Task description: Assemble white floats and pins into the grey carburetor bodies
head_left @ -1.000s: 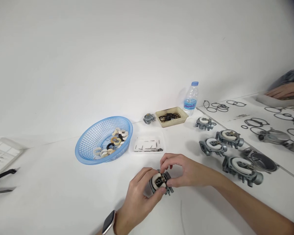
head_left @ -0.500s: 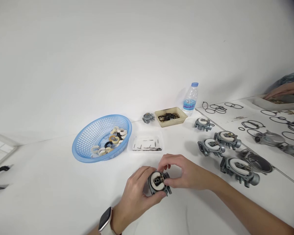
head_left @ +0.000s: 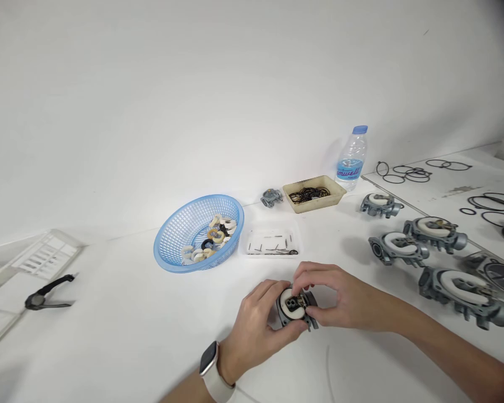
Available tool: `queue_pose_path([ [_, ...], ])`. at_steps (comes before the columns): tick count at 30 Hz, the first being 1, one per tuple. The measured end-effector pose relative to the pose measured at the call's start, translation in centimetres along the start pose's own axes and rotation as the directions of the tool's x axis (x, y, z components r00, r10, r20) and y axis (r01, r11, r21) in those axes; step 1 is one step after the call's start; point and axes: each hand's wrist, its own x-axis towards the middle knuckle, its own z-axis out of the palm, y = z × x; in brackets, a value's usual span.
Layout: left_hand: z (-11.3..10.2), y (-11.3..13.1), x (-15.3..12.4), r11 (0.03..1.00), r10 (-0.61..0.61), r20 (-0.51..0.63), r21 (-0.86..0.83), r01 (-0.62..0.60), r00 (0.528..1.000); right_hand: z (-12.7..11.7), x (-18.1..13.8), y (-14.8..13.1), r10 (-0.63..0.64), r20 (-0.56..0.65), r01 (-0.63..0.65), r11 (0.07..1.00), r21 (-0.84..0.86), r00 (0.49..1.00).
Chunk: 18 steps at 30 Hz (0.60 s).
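Observation:
My left hand (head_left: 254,327), with a white watch on the wrist, grips a small grey metal carburetor body (head_left: 294,308) with a white float on top, low on the white table. My right hand (head_left: 340,299) comes in from the right, its fingertips pinched at the top of the same part. A shallow clear tray of small metal pins (head_left: 272,244) lies just behind the hands. A blue plastic basket (head_left: 180,232) with several white, tan and black floats stands behind and to the left.
Several finished carburetor bodies (head_left: 432,232) lie to the right, a beige tray of black O-rings (head_left: 315,194), a single carburetor (head_left: 272,197) and a water bottle (head_left: 351,158) at the back. Loose O-rings (head_left: 405,173) lie on the far right table. A black watch (head_left: 46,296) lies left.
The view has swung left, so everything sits further right in frame and the other person's hand at far right is gone. My hands stay on the carburetor body.

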Motion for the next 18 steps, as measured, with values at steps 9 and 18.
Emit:
queue_pose_path([
  [9,-0.16,0.00,0.17,0.998,0.034,0.055,0.051,-0.037,0.998,0.12,-0.04,0.04,-0.005,-0.016,0.004,1.000,-0.022,1.000],
  [18,-0.63,-0.30,0.14,0.971,0.028,0.160,0.230,-0.065,0.987,0.48,-0.21,-0.31,-0.029,-0.014,0.028,0.996,-0.081,0.999],
])
